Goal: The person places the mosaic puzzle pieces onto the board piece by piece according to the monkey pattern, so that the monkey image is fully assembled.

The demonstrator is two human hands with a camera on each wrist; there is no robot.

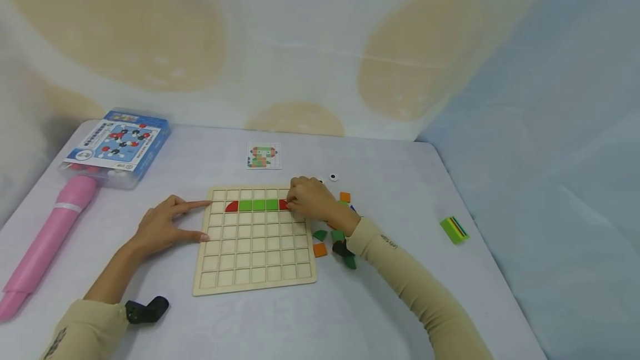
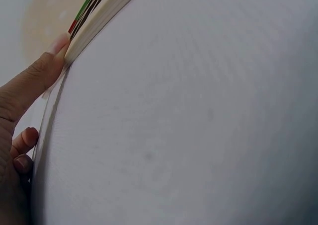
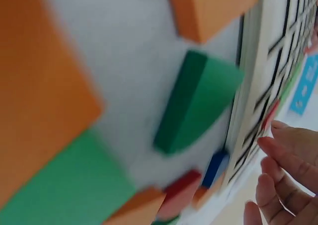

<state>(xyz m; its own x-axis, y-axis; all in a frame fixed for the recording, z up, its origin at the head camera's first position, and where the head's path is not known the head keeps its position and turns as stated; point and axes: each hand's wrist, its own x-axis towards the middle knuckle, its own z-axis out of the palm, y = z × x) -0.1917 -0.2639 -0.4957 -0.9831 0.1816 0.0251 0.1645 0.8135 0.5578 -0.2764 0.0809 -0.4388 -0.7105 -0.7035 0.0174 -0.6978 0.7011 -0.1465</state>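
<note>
A wooden grid board [image 1: 230, 278] lies on the table. One row holds a red quarter-round piece [image 1: 232, 206], several green square pieces [image 1: 258, 205] and, at its right, a red piece [image 1: 283, 204] partly hidden by fingers. My right hand [image 1: 312, 199] pinches that red piece at its cell, thumb and index fingertips right at it in the right wrist view. On the board's left edge, my left hand [image 1: 159, 224] rests its extended index finger and thumb, spread apart. The left wrist view shows the thumb [image 2: 37, 76] against the board's side.
Loose pieces lie right of the board, among them an orange square [image 1: 320, 250] and a green quarter-round [image 3: 201, 103]. A pattern card [image 1: 264, 156] lies behind it. At left are a boxed model set [image 1: 117, 146] and a pink tube [image 1: 47, 243]; at right, a green block [image 1: 454, 230].
</note>
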